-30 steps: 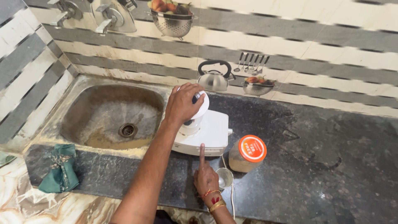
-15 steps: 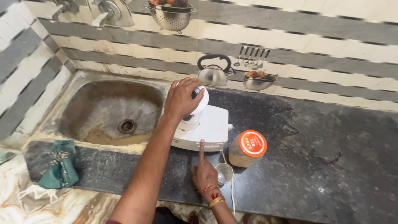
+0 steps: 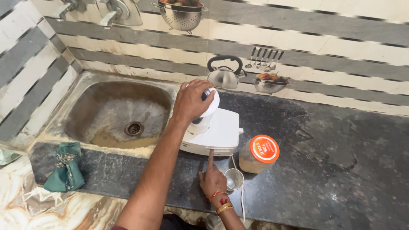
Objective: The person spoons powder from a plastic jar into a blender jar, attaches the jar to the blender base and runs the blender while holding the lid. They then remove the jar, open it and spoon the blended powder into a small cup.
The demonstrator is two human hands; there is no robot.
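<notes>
**Holding the mixer jar down, finger at the switch**

The left hand point(image 3: 190, 102) is clamped over the white lid point(image 3: 211, 103) of the jar seated on the white mixer grinder point(image 3: 217, 134), which stands at the counter's front edge just beside the sink point(image 3: 115, 115). The right hand point(image 3: 213, 179) points one finger against the base's front face, the rest curled in, holding nothing. Whether it presses a button I can't quite tell. This looks like the grinding step; next calls for firm downward pressure while switching. An orange-lidded jar point(image 3: 260, 153) and small steel cup point(image 3: 233, 179) sit nearby.
</notes>
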